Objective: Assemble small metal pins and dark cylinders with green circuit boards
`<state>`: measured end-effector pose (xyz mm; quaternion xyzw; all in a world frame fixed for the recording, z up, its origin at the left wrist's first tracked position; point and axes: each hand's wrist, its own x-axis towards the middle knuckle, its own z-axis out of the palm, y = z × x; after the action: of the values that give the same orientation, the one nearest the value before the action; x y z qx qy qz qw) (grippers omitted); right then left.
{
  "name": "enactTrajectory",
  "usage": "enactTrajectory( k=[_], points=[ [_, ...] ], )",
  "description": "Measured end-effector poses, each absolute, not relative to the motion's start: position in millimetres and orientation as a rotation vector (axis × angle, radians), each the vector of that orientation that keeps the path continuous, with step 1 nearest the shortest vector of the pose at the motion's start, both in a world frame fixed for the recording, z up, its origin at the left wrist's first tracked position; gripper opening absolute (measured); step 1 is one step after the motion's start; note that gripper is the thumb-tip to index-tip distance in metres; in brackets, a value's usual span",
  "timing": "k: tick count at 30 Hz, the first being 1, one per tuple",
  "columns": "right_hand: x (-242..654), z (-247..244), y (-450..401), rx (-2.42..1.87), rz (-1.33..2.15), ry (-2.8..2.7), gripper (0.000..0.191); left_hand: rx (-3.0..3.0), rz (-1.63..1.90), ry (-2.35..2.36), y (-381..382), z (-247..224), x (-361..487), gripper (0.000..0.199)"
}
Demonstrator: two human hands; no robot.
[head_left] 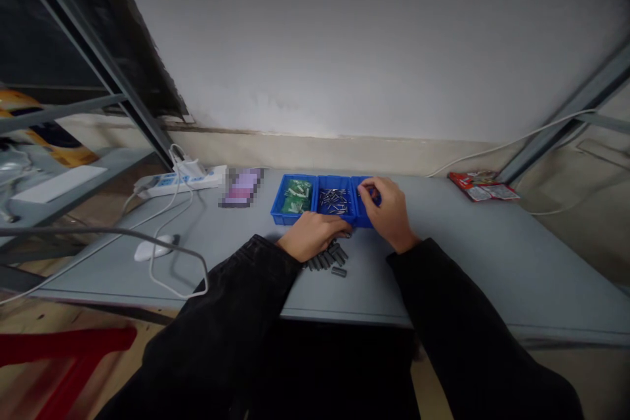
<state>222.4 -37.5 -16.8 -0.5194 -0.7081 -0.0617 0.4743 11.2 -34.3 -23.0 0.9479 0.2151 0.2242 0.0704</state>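
Three blue bins stand side by side. The left bin (276, 210) has small green and white pieces in it, and the middle bin (322, 182) holds many thin metal pins. My right hand (391, 210) is at the right bin (361, 215), thumb and fingers closed together over its contents, which are mostly hidden. At the front edge of the middle bin is my left hand (315, 233), fingers curled; what they hold, if anything, is too small to name. Beneath it lie several short dark grey cylinders (322, 260), with one cylinder (339, 272) apart in front.
Left on the grey table (472, 262) are a power strip (211, 177) with cables, a white mouse-like object (153, 247) and a blurred purple item (241, 187). A red packet (482, 186) lies at the back right. A red stool (73, 354) stands lower left.
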Motion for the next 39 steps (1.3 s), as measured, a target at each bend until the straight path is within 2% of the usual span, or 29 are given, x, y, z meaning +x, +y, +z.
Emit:
enactTrajectory(
  k=[5,8,11,14,19,30,39],
  points=[
    [208,-16,-51,-1.098,-0.059,-2.003,0.034,2.564,1.033,0.717,-35,-21,11,0.018],
    [206,-19,-52,-1.079,-0.021,-2.074,0.038,2.5,1.24,0.785,-34,-24,11,0.024],
    [207,-21,-51,-1.085,0.035,-2.047,0.039,2.505,1.305,0.79,-33,-27,12,0.025],
    [207,-21,-50,-1.091,0.152,-2.0,0.036,2.507,1.329,0.823,-32,-27,12,0.024],
    [204,-17,-53,-1.031,0.338,-1.908,0.018,2.482,1.434,0.851,-32,-24,12,0.02],
    [203,-16,-54,-0.949,0.157,-1.88,0.012,2.271,1.511,0.849,-32,-21,13,0.019],
    [201,-17,-55,-0.937,0.108,-1.879,0.017,2.305,1.536,0.829,-35,-18,14,0.015]
  ],
)
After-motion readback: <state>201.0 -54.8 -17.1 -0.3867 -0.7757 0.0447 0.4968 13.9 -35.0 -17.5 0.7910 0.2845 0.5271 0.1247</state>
